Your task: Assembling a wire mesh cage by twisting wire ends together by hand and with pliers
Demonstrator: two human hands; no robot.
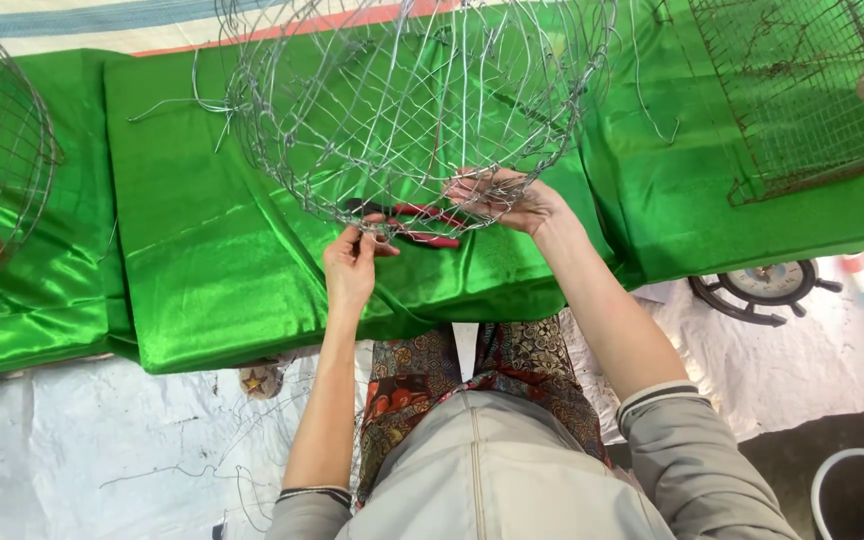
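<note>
- Wire basket (422, 100), a round open-mesh frame, stands on the green surface (202, 250) right ahead of us, its near rim at our fingertips.
- Our left hand (350, 265) pinches a wire at that rim with fingers closed.
- Our right hand (497, 195) grips the mesh, fingers curled through it.
- Red-handled pliers (417, 225) lie under the basket, between both hands.
- White sheeting (102, 440) covers the floor.

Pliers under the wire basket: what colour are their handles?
Red handles on the pliers, lying on the green cloth; clearest in the head view.
</note>
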